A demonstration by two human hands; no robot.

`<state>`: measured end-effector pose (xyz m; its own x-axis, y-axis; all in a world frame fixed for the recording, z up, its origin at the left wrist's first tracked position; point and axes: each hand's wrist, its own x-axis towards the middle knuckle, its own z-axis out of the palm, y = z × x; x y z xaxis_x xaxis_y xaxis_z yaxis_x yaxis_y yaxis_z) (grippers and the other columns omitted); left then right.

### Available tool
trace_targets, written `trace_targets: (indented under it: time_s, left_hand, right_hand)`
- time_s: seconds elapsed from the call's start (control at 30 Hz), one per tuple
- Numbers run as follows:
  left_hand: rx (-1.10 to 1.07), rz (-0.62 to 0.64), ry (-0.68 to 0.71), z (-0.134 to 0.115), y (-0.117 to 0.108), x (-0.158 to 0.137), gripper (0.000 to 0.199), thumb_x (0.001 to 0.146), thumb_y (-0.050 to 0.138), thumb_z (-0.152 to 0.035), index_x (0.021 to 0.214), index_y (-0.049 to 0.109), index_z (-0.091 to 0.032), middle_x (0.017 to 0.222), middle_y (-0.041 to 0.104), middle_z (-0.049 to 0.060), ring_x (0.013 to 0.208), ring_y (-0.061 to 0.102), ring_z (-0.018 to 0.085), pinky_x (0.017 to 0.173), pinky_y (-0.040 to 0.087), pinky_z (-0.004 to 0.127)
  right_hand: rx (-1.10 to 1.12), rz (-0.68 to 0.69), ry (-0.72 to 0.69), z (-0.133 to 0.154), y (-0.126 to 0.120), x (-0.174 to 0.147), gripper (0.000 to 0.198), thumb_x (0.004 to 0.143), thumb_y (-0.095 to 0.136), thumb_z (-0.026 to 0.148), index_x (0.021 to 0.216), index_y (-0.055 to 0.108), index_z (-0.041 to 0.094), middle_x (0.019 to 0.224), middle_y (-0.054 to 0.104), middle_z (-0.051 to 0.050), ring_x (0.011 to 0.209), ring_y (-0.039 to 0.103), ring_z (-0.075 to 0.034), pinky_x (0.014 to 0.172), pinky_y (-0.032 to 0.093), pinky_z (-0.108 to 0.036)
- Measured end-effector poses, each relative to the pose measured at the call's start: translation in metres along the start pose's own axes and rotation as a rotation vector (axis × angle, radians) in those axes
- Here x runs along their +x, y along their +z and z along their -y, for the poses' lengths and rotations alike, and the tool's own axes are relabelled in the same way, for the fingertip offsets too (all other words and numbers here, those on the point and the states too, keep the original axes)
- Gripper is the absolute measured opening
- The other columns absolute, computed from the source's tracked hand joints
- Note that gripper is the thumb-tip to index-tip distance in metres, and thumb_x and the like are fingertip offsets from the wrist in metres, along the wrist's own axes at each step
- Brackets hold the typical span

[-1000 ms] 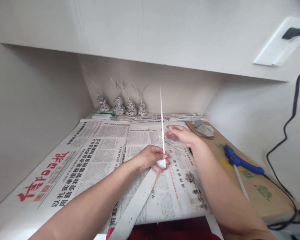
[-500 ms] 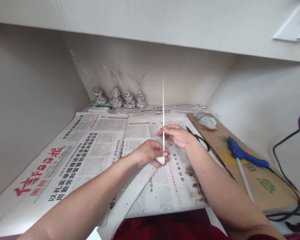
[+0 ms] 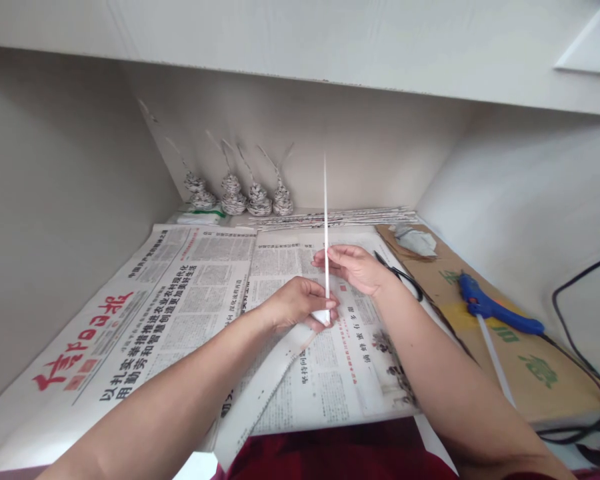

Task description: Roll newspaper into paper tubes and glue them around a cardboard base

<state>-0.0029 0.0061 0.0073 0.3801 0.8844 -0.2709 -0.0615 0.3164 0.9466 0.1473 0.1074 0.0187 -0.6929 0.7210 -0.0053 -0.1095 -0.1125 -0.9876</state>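
A thin white rolled paper tube (image 3: 325, 207) stands upright in front of me and tapers toward its top. My left hand (image 3: 296, 304) pinches its lower end, where a long newspaper strip (image 3: 263, 390) feeds into the roll. That strip slants down toward my lap and has small dark print along one edge. Higher up, my right hand (image 3: 357, 268) has the tube between its thumb and fingers, the fingers rather straight behind it. Spread newspaper sheets (image 3: 150, 320) lie beneath both hands.
Several woven paper gourds (image 3: 233, 195) stand along the back wall, beside a bundle of thin paper tubes (image 3: 340, 217). On the right are black scissors (image 3: 405, 277), a crumpled wad (image 3: 417, 241) and a blue glue gun (image 3: 500, 313) on cardboard (image 3: 570, 397). A black cable (image 3: 555, 303) runs there.
The strip's lower part has swung slightly. My right hand's fingers have straightened a little and shifted slightly up the tube. Both hands stay at the roll.
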Motion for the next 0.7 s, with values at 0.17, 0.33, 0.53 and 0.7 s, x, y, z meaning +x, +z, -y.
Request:
trace_targets:
  time_s: [0.17,0.33,0.53,0.7]
  left_hand:
    - [-0.008,0.010,-0.011,0.0017,0.0002,0.0002,0.028,0.068,0.071,-0.034,0.085,0.067,-0.012,0.081,0.067,0.009,0.071,0.062,0.017,0.062,0.051,0.032]
    - [-0.013,0.019,-0.007,0.0007,0.0006,-0.0003,0.029,0.069,0.071,-0.036,0.083,0.067,-0.011,0.082,0.067,0.009,0.069,0.062,0.016,0.062,0.051,0.032]
    - [-0.014,0.022,-0.012,0.0008,0.0015,-0.0006,0.031,0.068,0.072,-0.036,0.086,0.067,-0.011,0.082,0.067,0.009,0.069,0.063,0.017,0.059,0.051,0.030]
    - [0.001,0.005,0.000,0.0006,0.0021,-0.0010,0.030,0.069,0.070,-0.037,0.085,0.067,-0.011,0.083,0.067,0.010,0.068,0.063,0.016,0.058,0.051,0.029]
  right_hand:
    - [0.010,-0.008,0.051,0.0020,0.0021,-0.0011,0.019,0.073,0.070,0.037,0.081,0.072,0.019,0.094,0.070,-0.007,0.097,0.061,-0.022,0.086,0.046,-0.036]
    - [0.069,-0.002,0.013,0.0025,0.0015,-0.0008,0.020,0.074,0.069,0.036,0.085,0.072,0.020,0.098,0.069,-0.006,0.097,0.061,-0.020,0.089,0.046,-0.037]
    - [0.031,-0.019,0.021,0.0031,0.0016,-0.0007,0.018,0.073,0.071,0.036,0.079,0.071,0.019,0.094,0.069,-0.005,0.098,0.060,-0.020,0.091,0.042,-0.036]
    - [-0.071,-0.031,0.017,0.0048,0.0006,-0.0009,0.026,0.078,0.063,0.042,0.087,0.071,0.019,0.099,0.069,-0.006,0.097,0.058,-0.019,0.084,0.041,-0.034]
